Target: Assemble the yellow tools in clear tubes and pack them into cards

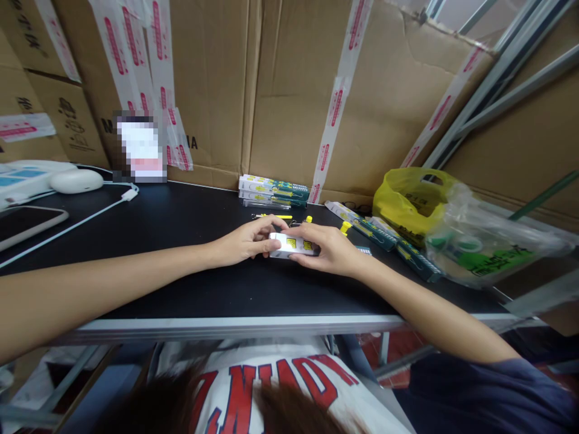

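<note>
Between my two hands is a small white cardboard box with yellow printed characters, held just above the black table. My left hand grips its left end, thumb on the near face. Around the right part of the box, my right hand has its fingers closed. Small yellow-and-black items, among them a yellow plastic piece, lie right behind my hands; their kind is partly hidden. Beyond them is a stack of slim white-and-green boxes, with a clear plastic tube or case in front of it.
More slim boxes lie to the right, beside a yellow plastic bag and a clear bag. At left are a phone, a white oval case and a white cable. A blurred-out screen leans against the cardboard wall.
</note>
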The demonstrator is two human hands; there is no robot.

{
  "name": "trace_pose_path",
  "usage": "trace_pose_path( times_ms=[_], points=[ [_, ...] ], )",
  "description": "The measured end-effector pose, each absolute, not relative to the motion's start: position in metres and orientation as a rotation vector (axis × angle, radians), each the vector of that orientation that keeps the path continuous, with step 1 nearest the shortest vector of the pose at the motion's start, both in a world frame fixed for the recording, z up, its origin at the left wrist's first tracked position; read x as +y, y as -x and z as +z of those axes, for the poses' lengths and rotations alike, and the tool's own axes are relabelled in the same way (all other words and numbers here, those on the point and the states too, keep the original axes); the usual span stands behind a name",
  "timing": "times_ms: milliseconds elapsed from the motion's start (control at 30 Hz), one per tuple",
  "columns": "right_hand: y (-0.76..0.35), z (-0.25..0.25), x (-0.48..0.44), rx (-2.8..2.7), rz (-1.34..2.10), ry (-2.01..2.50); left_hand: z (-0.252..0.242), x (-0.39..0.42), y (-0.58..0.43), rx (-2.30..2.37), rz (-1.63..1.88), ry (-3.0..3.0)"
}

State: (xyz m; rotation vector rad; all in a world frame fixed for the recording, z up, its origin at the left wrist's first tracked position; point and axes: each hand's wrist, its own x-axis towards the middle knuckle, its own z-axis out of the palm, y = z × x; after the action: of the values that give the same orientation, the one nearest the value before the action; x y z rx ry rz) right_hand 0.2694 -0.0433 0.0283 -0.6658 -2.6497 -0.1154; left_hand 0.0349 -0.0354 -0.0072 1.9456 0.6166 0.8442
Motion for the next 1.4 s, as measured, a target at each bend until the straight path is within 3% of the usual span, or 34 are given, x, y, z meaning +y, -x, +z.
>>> trace_pose_path(
  times_ms=[433,700,1167,1400],
  points=[
    [-0.266,0.033,-0.051,-2.747,-0.016,0.456,-0.002,-0.035,-0.034,0.566,0.598,-1.815],
    [-0.265,0.03,-0.05,-2.735,-0.038,0.567,0.001,-0.037,-0.038,0.654,0.591,-1.85],
    [-0.278,0.034,-0.028,-2.578,-0.428,1.157,0.007,0.008,-0.008,1.017,1.285,-1.599],
    [-0.269,0.034,-0.043,-2.629,-0.485,1.287,0.005,0.015,0.0,1.195,1.368,-1.667]
  ],
)
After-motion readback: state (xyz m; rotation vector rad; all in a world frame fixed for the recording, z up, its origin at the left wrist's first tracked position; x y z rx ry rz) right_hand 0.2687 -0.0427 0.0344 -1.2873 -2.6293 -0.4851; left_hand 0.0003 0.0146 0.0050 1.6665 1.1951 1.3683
